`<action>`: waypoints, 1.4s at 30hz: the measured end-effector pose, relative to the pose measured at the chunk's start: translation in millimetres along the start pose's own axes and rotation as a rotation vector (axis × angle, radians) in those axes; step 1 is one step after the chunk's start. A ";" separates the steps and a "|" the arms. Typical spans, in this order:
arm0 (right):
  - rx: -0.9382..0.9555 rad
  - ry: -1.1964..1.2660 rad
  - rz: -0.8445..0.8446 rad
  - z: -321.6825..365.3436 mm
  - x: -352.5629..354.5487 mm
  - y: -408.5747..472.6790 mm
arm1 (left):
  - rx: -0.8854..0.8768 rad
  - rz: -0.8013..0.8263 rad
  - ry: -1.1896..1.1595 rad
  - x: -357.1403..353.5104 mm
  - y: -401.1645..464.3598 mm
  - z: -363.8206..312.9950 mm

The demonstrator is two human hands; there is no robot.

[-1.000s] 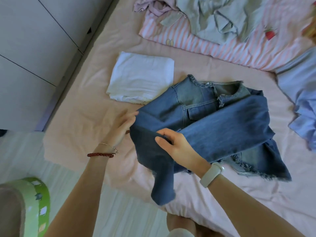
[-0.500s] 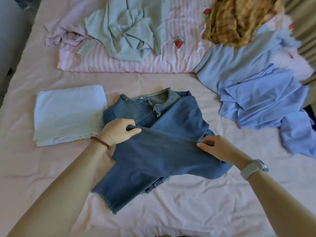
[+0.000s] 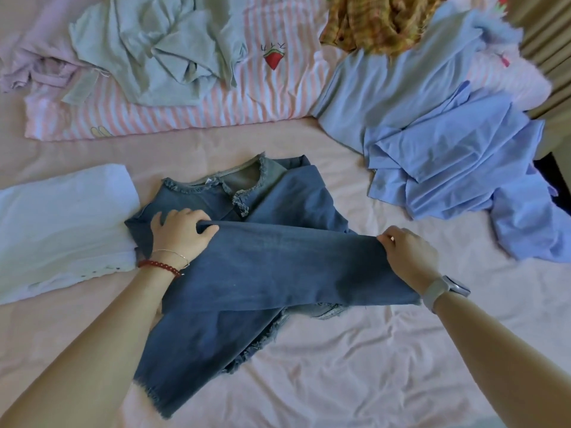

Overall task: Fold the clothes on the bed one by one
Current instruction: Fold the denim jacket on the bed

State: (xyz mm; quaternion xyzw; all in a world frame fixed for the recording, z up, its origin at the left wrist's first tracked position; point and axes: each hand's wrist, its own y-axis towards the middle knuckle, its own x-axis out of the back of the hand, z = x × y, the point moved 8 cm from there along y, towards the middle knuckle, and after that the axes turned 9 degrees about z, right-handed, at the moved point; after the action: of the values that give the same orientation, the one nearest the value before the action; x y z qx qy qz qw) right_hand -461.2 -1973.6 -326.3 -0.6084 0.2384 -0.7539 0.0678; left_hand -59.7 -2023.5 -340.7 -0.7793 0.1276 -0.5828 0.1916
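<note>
We find the jeans (image 3: 272,261) lying mid-bed (image 3: 355,359), one leg drawn flat across the rest, the other leg trailing toward the near edge with its frayed hem showing. The left hand (image 3: 180,234) grips the fold at the jeans' left end, fingers curled over the cloth. The right hand (image 3: 409,257) pinches the fold at the jeans' right end. A folded white garment (image 3: 61,223) lies just left of the jeans, touching them. Beyond the jeans we note a striped quilt (image 3: 191,112) carrying a grey-green garment (image 3: 160,47). A blue shirt (image 3: 432,143) lies crumpled right of the jeans, and a plaid garment (image 3: 374,23) sits beyond it.
</note>
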 end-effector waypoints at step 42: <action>0.028 0.354 0.223 67.1 -67.3 126.2 | 0.092 -0.158 -0.006 -19.8 116.6 -60.9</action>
State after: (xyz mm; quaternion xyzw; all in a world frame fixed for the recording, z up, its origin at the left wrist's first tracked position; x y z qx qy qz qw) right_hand -404.3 -2076.5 -431.9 -0.4352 0.3018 -0.8402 0.1166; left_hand -120.9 -2128.5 -394.8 -0.7790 0.0384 -0.5990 0.1812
